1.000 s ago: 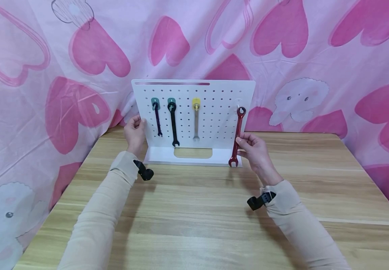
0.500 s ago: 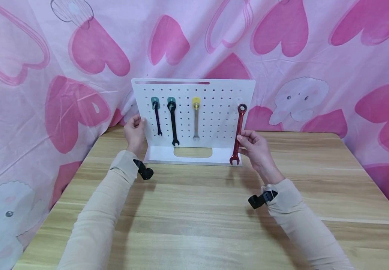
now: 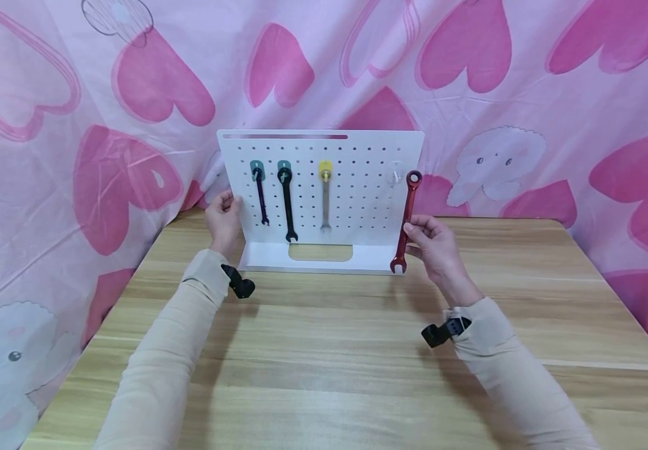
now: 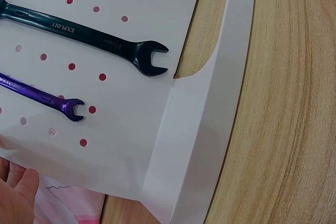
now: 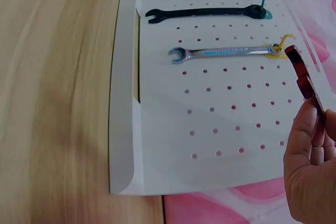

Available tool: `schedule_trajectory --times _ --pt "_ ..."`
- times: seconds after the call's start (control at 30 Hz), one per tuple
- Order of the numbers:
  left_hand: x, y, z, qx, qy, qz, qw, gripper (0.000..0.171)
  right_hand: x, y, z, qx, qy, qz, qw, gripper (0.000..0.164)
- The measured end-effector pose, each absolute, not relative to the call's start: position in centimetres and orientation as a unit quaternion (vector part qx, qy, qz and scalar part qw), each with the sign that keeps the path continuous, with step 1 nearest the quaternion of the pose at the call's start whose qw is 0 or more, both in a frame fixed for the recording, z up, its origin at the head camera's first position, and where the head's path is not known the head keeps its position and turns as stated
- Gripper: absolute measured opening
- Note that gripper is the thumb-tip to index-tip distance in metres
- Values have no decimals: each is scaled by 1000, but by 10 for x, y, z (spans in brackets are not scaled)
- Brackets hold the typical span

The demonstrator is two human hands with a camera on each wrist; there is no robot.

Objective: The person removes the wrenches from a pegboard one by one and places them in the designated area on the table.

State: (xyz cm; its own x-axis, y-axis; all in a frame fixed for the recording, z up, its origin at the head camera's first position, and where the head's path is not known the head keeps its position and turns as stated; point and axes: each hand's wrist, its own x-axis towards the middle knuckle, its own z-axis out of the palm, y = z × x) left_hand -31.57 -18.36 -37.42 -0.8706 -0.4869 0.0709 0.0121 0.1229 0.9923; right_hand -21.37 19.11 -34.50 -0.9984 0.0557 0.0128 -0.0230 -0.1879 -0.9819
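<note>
A white pegboard [image 3: 308,234] stands upright on the table, and my left hand [image 3: 224,224] holds its left edge. To the right, my right hand [image 3: 435,250] pinches a red combination wrench [image 3: 405,220] by the shank. The wrench's ring end is up and its open jaw points down, in front of the board's right edge. A clear hook [image 3: 396,171] on the board, left of the ring end, holds nothing. On other hooks hang a purple wrench [image 4: 39,95], a dark green wrench [image 4: 105,41] and a silver wrench [image 5: 226,52], open ends downward.
The wooden table [image 3: 324,350] stretches in front of the pegboard and to both sides. Close behind hangs a pink curtain [image 3: 324,37] with hearts. The board's yellow hook [image 5: 286,39] juts forward, and its base has a long cutout.
My right hand has carried the red wrench slightly up and then to the right, away from the clear hook, which now shows fully. The left hand stays at the board's edge.
</note>
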Motion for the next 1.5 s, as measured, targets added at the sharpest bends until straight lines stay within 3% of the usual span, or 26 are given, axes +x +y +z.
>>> schedule_trajectory --times 0.77,1.07,1.27,1.5 --pt "-317 -185 -375 170 -729 -637 185 29 -220 242 -381 -87 -703 705 16 9" --pt "-315 -183 -374 171 -726 -641 183 29 -225 255 -394 -95 -760 642 -27 19" --pt "-315 -184 -375 170 -730 -636 184 31 -229 258 -403 -100 -775 624 -30 13" --pt "-315 -184 -375 165 -728 -640 184 31 -232 262 -414 -118 -811 571 -42 23"
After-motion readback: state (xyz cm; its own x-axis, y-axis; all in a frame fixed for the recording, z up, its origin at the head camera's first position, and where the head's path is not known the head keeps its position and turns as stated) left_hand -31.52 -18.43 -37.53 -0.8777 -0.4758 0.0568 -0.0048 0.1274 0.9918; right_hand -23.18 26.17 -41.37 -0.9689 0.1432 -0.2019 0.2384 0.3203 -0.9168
